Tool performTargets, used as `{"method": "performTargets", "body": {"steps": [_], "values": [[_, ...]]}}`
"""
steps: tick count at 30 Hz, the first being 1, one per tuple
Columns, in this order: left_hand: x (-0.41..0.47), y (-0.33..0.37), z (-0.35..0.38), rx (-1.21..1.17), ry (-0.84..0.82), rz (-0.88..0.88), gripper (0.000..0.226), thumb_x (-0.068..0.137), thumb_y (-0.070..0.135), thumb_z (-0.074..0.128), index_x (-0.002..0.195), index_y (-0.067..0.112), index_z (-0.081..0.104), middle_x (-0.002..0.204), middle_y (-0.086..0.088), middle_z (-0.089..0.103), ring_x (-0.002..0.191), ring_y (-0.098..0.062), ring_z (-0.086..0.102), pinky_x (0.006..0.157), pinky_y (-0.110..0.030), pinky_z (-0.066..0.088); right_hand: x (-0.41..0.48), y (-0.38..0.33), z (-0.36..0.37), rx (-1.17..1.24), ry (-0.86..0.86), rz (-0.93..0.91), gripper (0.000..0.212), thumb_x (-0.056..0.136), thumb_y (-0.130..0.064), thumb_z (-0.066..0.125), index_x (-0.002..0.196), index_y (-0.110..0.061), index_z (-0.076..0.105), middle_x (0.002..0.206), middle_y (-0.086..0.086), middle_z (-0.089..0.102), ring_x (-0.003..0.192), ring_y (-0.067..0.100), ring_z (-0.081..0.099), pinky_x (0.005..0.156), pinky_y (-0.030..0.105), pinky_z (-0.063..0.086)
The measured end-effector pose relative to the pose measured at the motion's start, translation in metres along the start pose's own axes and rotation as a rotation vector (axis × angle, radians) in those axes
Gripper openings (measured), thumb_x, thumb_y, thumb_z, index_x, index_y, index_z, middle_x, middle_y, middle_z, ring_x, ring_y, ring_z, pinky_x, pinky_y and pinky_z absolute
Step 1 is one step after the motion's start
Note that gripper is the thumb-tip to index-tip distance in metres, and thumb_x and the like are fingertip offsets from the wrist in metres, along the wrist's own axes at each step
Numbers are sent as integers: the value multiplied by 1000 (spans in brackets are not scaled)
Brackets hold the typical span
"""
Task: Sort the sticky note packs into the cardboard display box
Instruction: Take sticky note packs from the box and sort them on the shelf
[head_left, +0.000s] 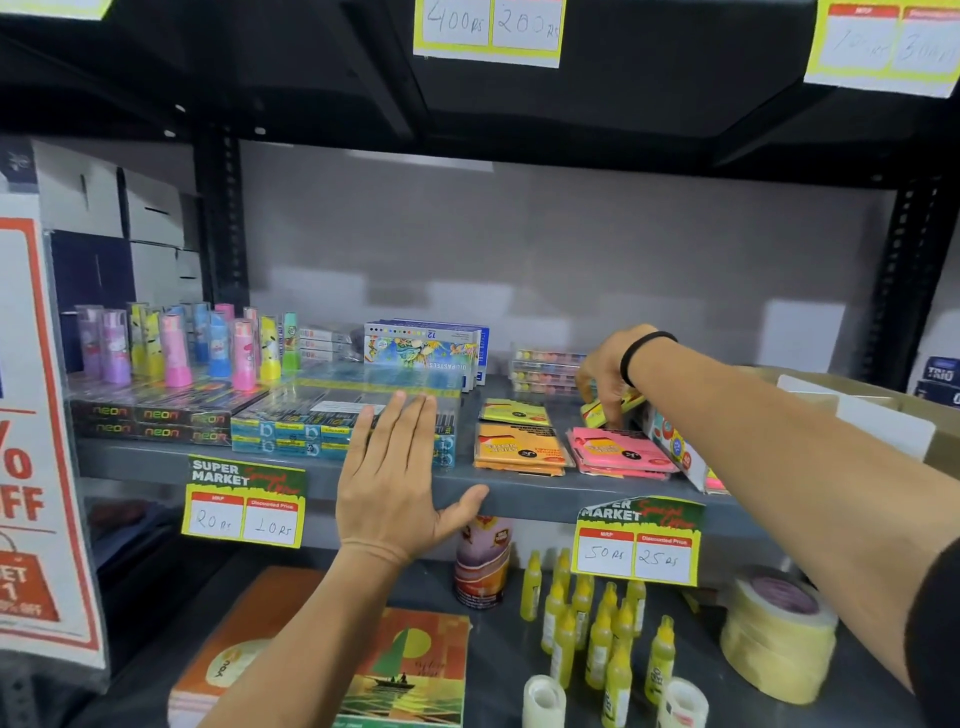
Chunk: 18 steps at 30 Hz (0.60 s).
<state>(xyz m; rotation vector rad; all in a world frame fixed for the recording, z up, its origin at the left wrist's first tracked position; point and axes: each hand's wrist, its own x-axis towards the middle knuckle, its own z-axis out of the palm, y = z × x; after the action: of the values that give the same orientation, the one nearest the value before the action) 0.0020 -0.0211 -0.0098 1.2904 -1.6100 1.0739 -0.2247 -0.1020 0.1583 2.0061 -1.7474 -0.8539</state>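
Observation:
My right hand (605, 376) reaches onto the grey shelf (519, 499) and grips a yellow sticky note pack (595, 411) just above the pink pile. Stacks of pink packs (621, 452), orange packs (519, 449) and yellow packs (514, 412) lie flat on the shelf. The cardboard display box (675, 449), white with coloured print, lies tipped under my right forearm, mostly hidden. My left hand (395, 478) rests flat and empty against the shelf edge, fingers spread over blue pen boxes (291, 431).
Pastel tubes (176, 345) stand at the left on neon boxes (150, 421). Oil pastel boxes (423, 351) sit at the back. On the lower shelf are yellow glue bottles (597, 623), tape rolls (779, 634) and notebooks (405, 670). Open cardboard trays (883, 415) stand at the right.

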Motion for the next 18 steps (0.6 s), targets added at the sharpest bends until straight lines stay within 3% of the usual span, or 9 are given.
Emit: {"method": "performTargets", "body": {"steps": [5, 9, 13, 18], "values": [[0, 0, 0, -1, -8, -7, 88, 88, 68, 28, 129, -4, 57, 132, -18, 60, 127, -33, 53, 113, -46, 27, 8, 3, 2, 43, 30, -44, 62, 74, -37, 75, 126, -12, 54, 132, 10, 53, 115, 28, 53, 67, 30, 45], [0, 0, -1, -1, -4, 1, 88, 88, 68, 28, 129, -4, 58, 132, -18, 60, 127, -34, 53, 113, -46, 28, 11, 8, -1, 243, 148, -53, 78, 60, -49, 83, 126, -26, 49, 135, 3, 47, 118, 27, 47, 88, 38, 44], [-1, -1, 4, 2, 26, 4, 87, 88, 68, 30, 130, -4, 57, 132, -18, 60, 128, -33, 52, 116, -45, 24, 25, 0, -7, 401, 263, -159, 81, 55, -61, 80, 122, -30, 48, 133, 0, 48, 113, 24, 47, 97, 43, 44], [-2, -2, 6, 3, 34, 5, 86, 87, 68, 32, 128, -4, 59, 130, -19, 61, 128, -33, 52, 116, -45, 24, 42, -20, -15, 558, 352, -314, 61, 58, -63, 77, 106, -34, 51, 113, -6, 52, 98, 17, 49, 75, 31, 42]]}}
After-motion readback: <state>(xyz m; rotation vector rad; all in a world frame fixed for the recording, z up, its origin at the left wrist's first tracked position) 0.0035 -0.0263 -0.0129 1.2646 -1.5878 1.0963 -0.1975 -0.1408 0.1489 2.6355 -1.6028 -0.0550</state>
